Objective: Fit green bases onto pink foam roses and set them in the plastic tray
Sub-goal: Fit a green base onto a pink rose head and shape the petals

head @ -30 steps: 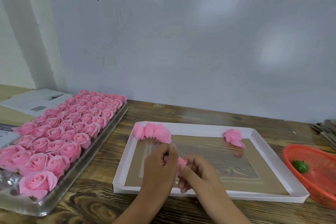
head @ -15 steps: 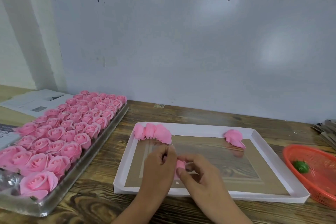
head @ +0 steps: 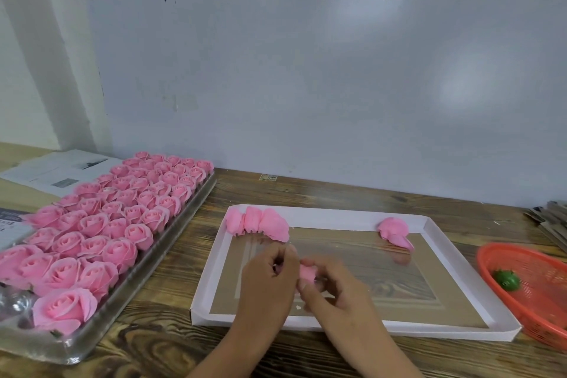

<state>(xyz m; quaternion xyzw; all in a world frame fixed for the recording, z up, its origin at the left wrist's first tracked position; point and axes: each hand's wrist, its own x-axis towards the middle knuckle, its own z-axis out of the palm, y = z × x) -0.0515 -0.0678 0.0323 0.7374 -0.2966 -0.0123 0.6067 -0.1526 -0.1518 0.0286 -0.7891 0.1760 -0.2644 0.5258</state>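
Both hands meet over the near left part of the white box lid (head: 435, 233), which lies flat in the middle of the bench (head: 322, 193). The left hand (head: 270, 279) has its fingers curled, the fingertips pinching a bit of pink foam. The right hand (head: 334, 291) pinches a small pink foam piece (head: 306, 274) between thumb and curled fingers; the two hands are touching or almost so around it. A row of pink petals (head: 257, 222) lies in the lid's far left corner, and another petal clump (head: 394, 232) lies near its far right corner. The clear plastic tray (head: 101, 325), at the bench's left edge, is packed with finished roses (head: 92, 224). At the right edge an orange basket (head: 491, 264) holds one green base (head: 507, 279). Printed papers (head: 55, 172) lie behind the tray.
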